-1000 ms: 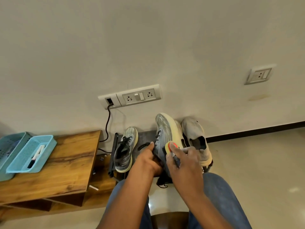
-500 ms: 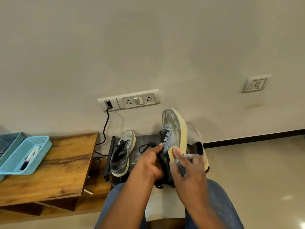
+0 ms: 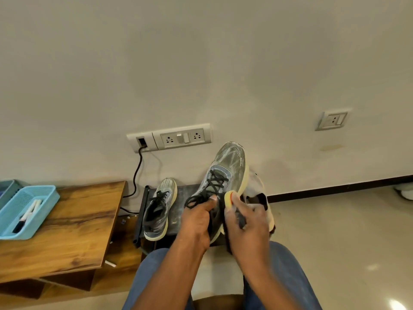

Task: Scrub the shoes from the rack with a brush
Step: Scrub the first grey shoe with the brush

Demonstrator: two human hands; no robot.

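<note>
**Shoe lifted higher, brush at its midsole**

On the left, the wooden bench [image 3: 67, 220] carries a blue basket [image 3: 26, 211]. Beside it one grey sneaker [image 3: 159, 209] waits on the dark rack [image 3: 185, 193]. The left hand [image 3: 196, 220] grips the raised shoe [image 3: 225, 175] near its laces; over the last second the shoe has risen and swung rightward. The right hand [image 3: 245, 222] curls around the brush [image 3: 230, 198], which has kept to the yellow sole edge. Scrubbing looks under way, one shoe untouched.
</note>
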